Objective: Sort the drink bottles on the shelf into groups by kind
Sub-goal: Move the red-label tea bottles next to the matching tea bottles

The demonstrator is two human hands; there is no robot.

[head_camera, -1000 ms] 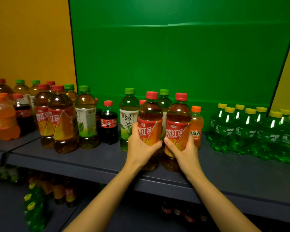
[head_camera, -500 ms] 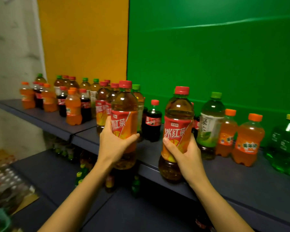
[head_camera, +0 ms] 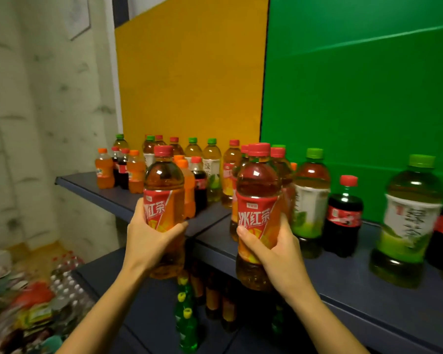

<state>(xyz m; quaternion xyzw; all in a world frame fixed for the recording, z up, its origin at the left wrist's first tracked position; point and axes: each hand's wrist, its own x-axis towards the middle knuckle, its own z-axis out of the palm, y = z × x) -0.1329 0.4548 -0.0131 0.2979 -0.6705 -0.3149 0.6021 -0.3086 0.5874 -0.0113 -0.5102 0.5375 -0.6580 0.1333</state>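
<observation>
My left hand [head_camera: 149, 238] grips a red-capped iced tea bottle [head_camera: 163, 185] with a red and orange label, held in the air in front of the shelf [head_camera: 118, 200]. My right hand [head_camera: 274, 249] grips a second iced tea bottle [head_camera: 258, 190] of the same kind, also lifted off the shelf. Behind them stand mixed bottles: iced teas [head_camera: 231, 164], green teas [head_camera: 312, 190], orange sodas [head_camera: 104, 169] and colas [head_camera: 345, 213]. A large green tea bottle [head_camera: 409, 218] stands at the right.
A lower shelf [head_camera: 143, 297] holds green soda bottles [head_camera: 187, 325] and more tea bottles. Packs of water bottles and other goods [head_camera: 36, 302] lie on the floor at the left. Yellow [head_camera: 189, 85] and green [head_camera: 356, 85] panels back the shelf.
Both hands lifted the two iced tea bottles off the shelf and carried them leftward. The view swung left, so the green soda group at the right has gone out of sight.
</observation>
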